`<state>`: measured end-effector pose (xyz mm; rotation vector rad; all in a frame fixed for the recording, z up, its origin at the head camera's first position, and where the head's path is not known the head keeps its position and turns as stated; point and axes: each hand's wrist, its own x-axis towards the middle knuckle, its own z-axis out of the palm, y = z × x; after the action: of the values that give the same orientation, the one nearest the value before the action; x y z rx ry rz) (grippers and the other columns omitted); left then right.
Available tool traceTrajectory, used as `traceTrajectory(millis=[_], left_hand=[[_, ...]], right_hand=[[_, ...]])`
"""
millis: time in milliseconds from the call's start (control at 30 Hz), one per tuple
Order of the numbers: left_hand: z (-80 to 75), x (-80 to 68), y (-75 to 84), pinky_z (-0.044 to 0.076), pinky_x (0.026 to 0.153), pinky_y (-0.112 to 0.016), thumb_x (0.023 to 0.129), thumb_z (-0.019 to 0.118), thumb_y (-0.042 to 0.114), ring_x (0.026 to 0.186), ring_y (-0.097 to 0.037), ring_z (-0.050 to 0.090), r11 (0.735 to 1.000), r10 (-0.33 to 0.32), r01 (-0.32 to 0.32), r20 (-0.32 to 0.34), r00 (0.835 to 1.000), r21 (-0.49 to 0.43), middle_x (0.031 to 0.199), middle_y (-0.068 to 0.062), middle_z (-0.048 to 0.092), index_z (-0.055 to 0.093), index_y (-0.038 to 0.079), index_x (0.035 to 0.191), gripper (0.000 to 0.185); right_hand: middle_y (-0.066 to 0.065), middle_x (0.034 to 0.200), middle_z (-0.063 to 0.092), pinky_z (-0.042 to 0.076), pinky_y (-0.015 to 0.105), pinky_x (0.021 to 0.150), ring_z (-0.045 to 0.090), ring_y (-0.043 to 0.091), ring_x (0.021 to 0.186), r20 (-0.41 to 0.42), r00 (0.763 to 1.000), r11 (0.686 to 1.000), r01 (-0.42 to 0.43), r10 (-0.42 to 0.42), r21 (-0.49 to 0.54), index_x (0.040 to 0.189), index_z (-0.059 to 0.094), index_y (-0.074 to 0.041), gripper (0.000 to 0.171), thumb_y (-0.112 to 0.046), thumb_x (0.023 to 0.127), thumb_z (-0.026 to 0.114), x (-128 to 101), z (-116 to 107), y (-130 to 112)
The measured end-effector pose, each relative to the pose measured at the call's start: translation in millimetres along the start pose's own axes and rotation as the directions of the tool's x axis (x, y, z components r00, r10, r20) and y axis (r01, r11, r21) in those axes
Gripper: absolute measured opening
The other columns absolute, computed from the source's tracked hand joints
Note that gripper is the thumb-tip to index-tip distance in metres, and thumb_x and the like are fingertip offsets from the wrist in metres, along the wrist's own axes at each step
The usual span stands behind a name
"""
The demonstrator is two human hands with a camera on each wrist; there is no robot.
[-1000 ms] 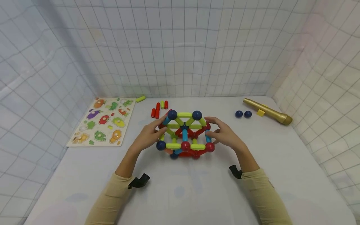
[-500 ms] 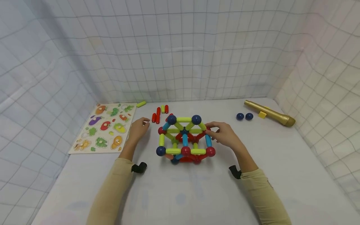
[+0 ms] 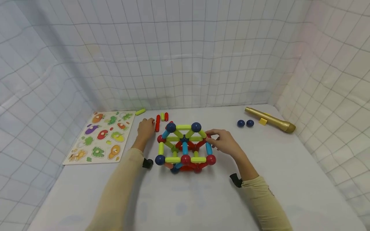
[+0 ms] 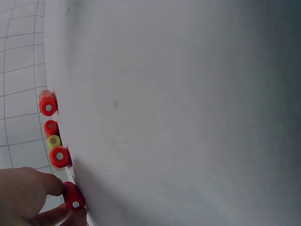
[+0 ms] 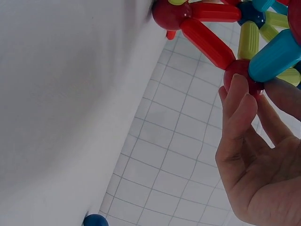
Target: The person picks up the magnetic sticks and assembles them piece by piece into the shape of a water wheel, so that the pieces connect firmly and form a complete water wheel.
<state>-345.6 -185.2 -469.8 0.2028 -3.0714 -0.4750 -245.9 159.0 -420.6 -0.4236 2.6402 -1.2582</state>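
A ball-and-stick structure point(image 3: 185, 147) of red, green and blue rods with dark blue and red balls stands mid-table. My left hand point(image 3: 146, 125) has reached to its back left, among loose red sticks point(image 3: 157, 123). In the left wrist view its thumb and finger point(image 4: 44, 188) pinch the end of one red stick point(image 4: 74, 200). My right hand point(image 3: 216, 138) is at the structure's right side. In the right wrist view its fingertips point(image 5: 237, 92) pinch a red ball point(image 5: 244, 70) where a blue rod point(image 5: 275, 54) and a red rod point(image 5: 207, 42) meet.
A wooden vegetable puzzle board point(image 3: 101, 136) lies at the left. A lone green stick point(image 3: 140, 111) lies by the back wall. Two dark blue balls point(image 3: 245, 123), a small yellow piece point(image 3: 263, 121) and a gold tube point(image 3: 270, 119) lie at the back right. Gridded cloth walls enclose the table.
My left hand has let go of the structure's left side and moved back-left to the loose red sticks, pinching one. My right hand has stayed on the structure's right side.
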Motion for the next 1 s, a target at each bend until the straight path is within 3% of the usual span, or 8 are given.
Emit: traceTrajectory(millis=[200, 333, 467, 567, 667, 767, 867, 1000], left_hand=[[-10.8, -12.3, -11.0, 0.054, 0.085, -0.046, 0.095, 0.046, 0.008, 0.097, -0.039, 0.062, 1.000, -0.006, 0.005, 0.037, 0.999, 0.010, 0.107, -0.026, 0.062, 0.059, -0.008, 0.115, 0.029], [-28.8, -31.4, -15.6, 0.053, 0.077, -0.038, 0.094, 0.055, 0.013, 0.089, -0.031, 0.061, 0.990, -0.054, 0.062, 0.066, 0.996, -0.129, 0.106, -0.023, 0.065, 0.061, -0.006, 0.116, 0.030], [-57.0, -69.2, -13.0, 0.054, 0.086, -0.040, 0.093, 0.064, 0.022, 0.106, -0.033, 0.062, 0.926, 0.003, 0.016, 0.050, 0.999, -0.376, 0.123, -0.022, 0.064, 0.057, 0.002, 0.129, 0.042], [-79.1, -103.9, -3.1, 0.053, 0.093, -0.047, 0.093, 0.066, 0.026, 0.112, -0.035, 0.063, 0.856, 0.124, -0.112, -0.008, 0.992, -0.505, 0.125, -0.020, 0.064, 0.058, 0.008, 0.130, 0.042], [-93.4, -136.6, 17.8, 0.055, 0.091, -0.045, 0.090, 0.070, 0.027, 0.106, -0.031, 0.067, 0.784, 0.258, -0.255, -0.076, 0.963, -0.567, 0.119, -0.016, 0.067, 0.060, 0.012, 0.129, 0.043], [-93.9, -162.2, 45.7, 0.057, 0.086, -0.038, 0.087, 0.074, 0.026, 0.099, -0.024, 0.070, 0.724, 0.390, -0.377, -0.108, 0.914, -0.578, 0.110, -0.010, 0.072, 0.064, 0.012, 0.125, 0.042], [-84.5, -177.5, 71.2, 0.058, 0.083, -0.034, 0.084, 0.076, 0.022, 0.094, -0.019, 0.070, 0.681, 0.499, -0.462, -0.102, 0.861, -0.569, 0.105, -0.006, 0.074, 0.067, 0.010, 0.121, 0.040], [-70.8, -186.7, 91.8, 0.059, 0.080, -0.032, 0.082, 0.078, 0.017, 0.090, -0.016, 0.070, 0.642, 0.573, -0.526, -0.107, 0.813, -0.558, 0.102, -0.003, 0.074, 0.070, 0.010, 0.118, 0.037]], right_hand=[[0.012, 0.118, 0.067, 0.055, 0.028, 0.065, 0.068, 0.031, 0.086, -0.006, 1.000, 1.000, -0.012, 0.012, -0.026, 0.129, 0.062, -0.015, 0.037, -0.026, 0.095, 0.063, 1, 1, -2], [0.012, 0.119, 0.066, 0.056, 0.028, 0.066, 0.068, 0.031, 0.086, 0.001, 1.000, 0.999, -0.008, 0.008, -0.033, 0.130, 0.061, -0.015, 0.038, -0.027, 0.095, 0.063, 2, -1, -2], [0.012, 0.119, 0.067, 0.056, 0.028, 0.065, 0.068, 0.030, 0.085, -0.001, 1.000, 0.999, -0.008, 0.008, -0.041, 0.130, 0.061, -0.015, 0.038, -0.027, 0.095, 0.063, 1, 0, -1], [0.012, 0.119, 0.067, 0.056, 0.028, 0.065, 0.068, 0.030, 0.085, -0.002, 1.000, 0.999, -0.010, 0.010, -0.045, 0.131, 0.061, -0.015, 0.038, -0.027, 0.095, 0.063, 1, -1, -2], [0.012, 0.119, 0.067, 0.056, 0.027, 0.065, 0.068, 0.030, 0.086, -0.005, 1.000, 0.999, -0.010, 0.010, -0.044, 0.131, 0.061, -0.015, 0.038, -0.027, 0.095, 0.062, 0, -3, -3], [0.012, 0.119, 0.067, 0.056, 0.028, 0.065, 0.068, 0.029, 0.085, -0.015, 1.000, 0.999, -0.018, 0.018, -0.044, 0.131, 0.061, -0.014, 0.038, -0.026, 0.095, 0.062, 0, -4, -4], [0.012, 0.118, 0.067, 0.056, 0.028, 0.065, 0.067, 0.026, 0.083, -0.015, 1.000, 0.999, -0.027, 0.027, -0.037, 0.131, 0.060, -0.014, 0.037, -0.026, 0.096, 0.062, -1, -3, -4], [0.013, 0.119, 0.066, 0.056, 0.028, 0.065, 0.068, 0.027, 0.084, 0.004, 1.000, 1.000, -0.025, 0.025, -0.014, 0.132, 0.060, -0.014, 0.038, -0.027, 0.096, 0.062, -1, 0, -2]])
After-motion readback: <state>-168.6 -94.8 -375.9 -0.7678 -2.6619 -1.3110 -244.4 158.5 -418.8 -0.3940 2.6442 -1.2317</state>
